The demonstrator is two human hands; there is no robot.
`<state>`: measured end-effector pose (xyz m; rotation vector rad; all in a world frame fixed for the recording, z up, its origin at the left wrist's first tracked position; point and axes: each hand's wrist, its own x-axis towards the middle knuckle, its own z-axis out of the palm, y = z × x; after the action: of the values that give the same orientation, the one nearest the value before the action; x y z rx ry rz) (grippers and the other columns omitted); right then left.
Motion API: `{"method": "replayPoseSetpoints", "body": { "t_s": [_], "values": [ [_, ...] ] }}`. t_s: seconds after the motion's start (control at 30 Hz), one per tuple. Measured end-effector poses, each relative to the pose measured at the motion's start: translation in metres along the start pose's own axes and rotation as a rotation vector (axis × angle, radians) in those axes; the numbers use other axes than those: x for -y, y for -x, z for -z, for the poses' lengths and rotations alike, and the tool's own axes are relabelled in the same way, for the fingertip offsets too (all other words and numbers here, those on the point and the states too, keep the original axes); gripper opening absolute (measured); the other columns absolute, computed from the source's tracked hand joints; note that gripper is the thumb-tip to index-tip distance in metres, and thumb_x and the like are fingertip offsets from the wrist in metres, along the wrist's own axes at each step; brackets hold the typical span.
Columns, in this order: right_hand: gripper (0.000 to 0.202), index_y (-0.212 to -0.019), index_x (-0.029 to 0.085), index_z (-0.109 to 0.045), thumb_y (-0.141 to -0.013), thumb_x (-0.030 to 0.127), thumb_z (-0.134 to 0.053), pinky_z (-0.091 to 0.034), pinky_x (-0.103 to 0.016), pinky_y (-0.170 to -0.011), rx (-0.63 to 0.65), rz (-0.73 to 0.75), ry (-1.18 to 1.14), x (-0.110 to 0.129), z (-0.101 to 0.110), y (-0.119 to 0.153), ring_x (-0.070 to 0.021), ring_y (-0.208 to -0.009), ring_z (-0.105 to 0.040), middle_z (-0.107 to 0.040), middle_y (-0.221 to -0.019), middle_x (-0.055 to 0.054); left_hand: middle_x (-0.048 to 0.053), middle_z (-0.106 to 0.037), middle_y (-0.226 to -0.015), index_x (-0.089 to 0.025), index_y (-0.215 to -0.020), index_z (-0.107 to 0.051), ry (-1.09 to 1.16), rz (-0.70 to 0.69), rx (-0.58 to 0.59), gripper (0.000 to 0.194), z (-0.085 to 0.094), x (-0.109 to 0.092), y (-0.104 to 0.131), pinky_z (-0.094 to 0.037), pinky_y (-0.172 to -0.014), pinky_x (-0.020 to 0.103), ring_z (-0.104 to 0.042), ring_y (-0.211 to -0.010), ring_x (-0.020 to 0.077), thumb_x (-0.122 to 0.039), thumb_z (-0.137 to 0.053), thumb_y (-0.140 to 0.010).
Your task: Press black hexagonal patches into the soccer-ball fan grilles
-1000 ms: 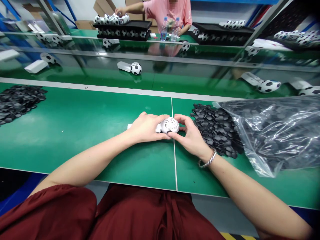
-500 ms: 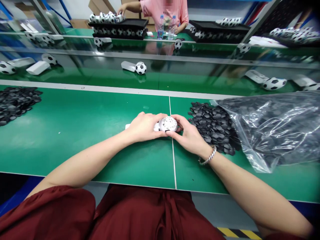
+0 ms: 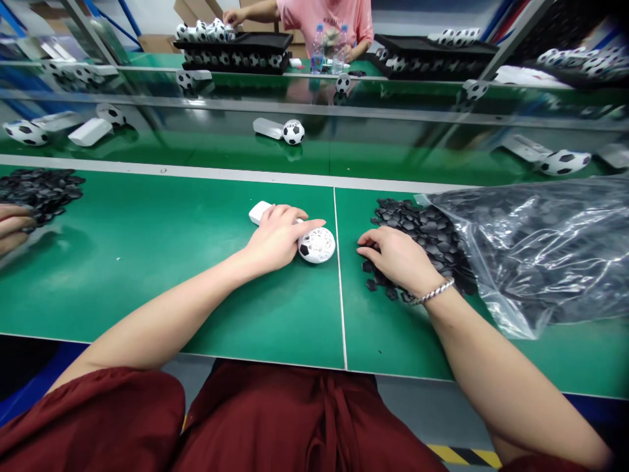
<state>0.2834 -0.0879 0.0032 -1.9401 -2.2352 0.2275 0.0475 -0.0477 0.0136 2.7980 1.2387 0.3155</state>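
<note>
A white soccer-ball-shaped piece with a handle [image 3: 317, 246] lies on the green table. One black patch shows on its left side, and the rest of its top has open cut-outs. My left hand [image 3: 278, 239] is wrapped over the handle, a finger reaching along the ball. My right hand [image 3: 400, 255] is at the left edge of a pile of black pentagon-like pieces [image 3: 435, 242], thumb and fingers curled closely together. Whatever may be between those fingertips is hidden.
A clear plastic bag [image 3: 550, 255] covers the pile's right side. Another person's hand [image 3: 14, 226] is by a second black pile [image 3: 44, 190] at left. Beyond the pale strip, a belt [image 3: 196, 141] carries ball pieces [image 3: 293, 132]. A person in pink [image 3: 327, 26] works opposite.
My right hand has let go of the ball piece and moved right to the black pile. The ball has shifted left under my left hand. Another person's hand has appeared at left; belt pieces moved right.
</note>
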Motion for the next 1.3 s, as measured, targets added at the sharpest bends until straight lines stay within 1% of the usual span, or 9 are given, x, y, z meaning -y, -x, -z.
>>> {"method": "replayPoseSetpoints", "body": {
  "t_s": [0.27, 0.4, 0.5, 0.6, 0.77, 0.83, 1.0, 1.17, 1.3],
  "values": [
    [0.015, -0.092, 0.018, -0.064, -0.079, 0.018, -0.056, -0.046, -0.027, -0.068, 0.122, -0.033, -0.061, -0.001, 0.007, 0.000, -0.0171, -0.077, -0.061, -0.066, -0.089, -0.006, 0.007, -0.052, -0.122, -0.029, -0.129, -0.046, 0.045, -0.052, -0.047, 0.057, -0.012, 0.005, -0.001, -0.031, -0.095, 0.044, -0.040, -0.114, 0.0245, -0.002, -0.038, -0.079],
    [0.008, -0.080, 0.020, -0.063, -0.079, 0.021, -0.055, -0.044, -0.027, -0.065, 0.143, 0.013, -0.056, 0.002, 0.010, 0.001, -0.0167, -0.073, -0.060, -0.065, -0.083, -0.004, 0.007, -0.052, -0.122, -0.028, -0.128, -0.046, 0.068, -0.059, -0.046, 0.057, -0.012, 0.005, -0.001, -0.029, -0.098, 0.047, -0.039, -0.116, 0.0247, -0.001, -0.037, -0.079],
    [0.006, -0.081, 0.021, -0.059, -0.081, 0.023, -0.054, -0.042, -0.027, -0.060, 0.093, 0.028, -0.176, 0.009, 0.012, 0.003, -0.0145, -0.062, -0.057, -0.063, -0.068, 0.000, 0.007, -0.052, -0.122, -0.028, -0.128, -0.046, 0.079, -0.062, -0.041, 0.056, -0.012, 0.005, -0.001, -0.027, -0.099, 0.048, -0.040, -0.116, 0.0240, -0.001, -0.036, -0.080],
    [0.007, -0.086, 0.021, -0.055, -0.082, 0.027, -0.053, -0.042, -0.025, -0.055, 0.034, 0.050, -0.433, 0.015, 0.011, 0.006, -0.0116, -0.053, -0.054, -0.059, -0.061, 0.004, 0.007, -0.051, -0.123, -0.028, -0.128, -0.046, 0.076, -0.062, -0.036, 0.056, -0.011, 0.005, 0.000, -0.026, -0.100, 0.050, -0.040, -0.117, 0.0238, -0.001, -0.036, -0.080],
    [0.018, -0.090, 0.020, -0.059, -0.078, 0.033, -0.060, -0.048, -0.027, -0.057, 0.005, 0.083, -0.744, 0.019, 0.003, 0.007, -0.0148, -0.065, -0.060, -0.063, -0.074, -0.001, 0.010, -0.045, -0.131, -0.024, -0.133, -0.040, 0.111, -0.058, 0.038, 0.063, -0.004, 0.000, 0.003, -0.023, -0.103, 0.054, -0.034, -0.124, 0.0284, -0.007, -0.047, -0.072],
    [0.019, -0.094, 0.020, -0.061, -0.078, 0.030, -0.060, -0.050, -0.029, -0.061, -0.030, 0.146, -0.731, 0.019, 0.002, 0.006, -0.0153, -0.068, -0.060, -0.064, -0.079, -0.003, 0.011, -0.042, -0.134, -0.022, -0.135, -0.036, 0.141, -0.062, 0.076, 0.069, -0.001, -0.002, 0.005, -0.019, -0.104, 0.056, -0.030, -0.126, 0.0308, -0.013, -0.053, -0.069],
    [0.010, -0.084, 0.023, -0.068, -0.080, 0.027, -0.060, -0.050, -0.031, -0.071, -0.207, 0.321, -0.571, 0.021, 0.001, 0.007, -0.0168, -0.080, -0.059, -0.065, -0.086, -0.004, 0.010, -0.039, -0.137, -0.022, -0.135, -0.035, 0.186, -0.056, 0.085, 0.072, -0.001, -0.004, 0.005, -0.012, -0.107, 0.057, -0.025, -0.130, 0.0324, -0.029, -0.061, -0.068],
    [0.019, -0.096, 0.021, -0.063, -0.078, 0.028, -0.064, -0.052, -0.029, -0.067, -0.176, 0.261, -0.735, 0.023, -0.004, 0.009, -0.0152, -0.072, -0.062, -0.067, -0.081, -0.002, 0.010, -0.041, -0.135, -0.022, -0.134, -0.036, 0.188, -0.054, 0.061, 0.071, -0.004, -0.005, 0.005, -0.011, -0.107, 0.057, -0.027, -0.129, 0.0317, -0.031, -0.061, -0.069],
    [0.008, -0.085, 0.021, -0.064, -0.078, 0.024, -0.063, -0.052, -0.029, -0.068, -0.212, 0.325, -0.689, 0.024, -0.004, 0.008, -0.0147, -0.073, -0.061, -0.066, -0.080, -0.001, 0.010, -0.042, -0.134, -0.022, -0.133, -0.037, 0.193, -0.055, 0.047, 0.070, -0.004, -0.005, 0.005, -0.011, -0.107, 0.057, -0.028, -0.128, 0.0317, -0.032, -0.062, -0.069]
  ]
}}
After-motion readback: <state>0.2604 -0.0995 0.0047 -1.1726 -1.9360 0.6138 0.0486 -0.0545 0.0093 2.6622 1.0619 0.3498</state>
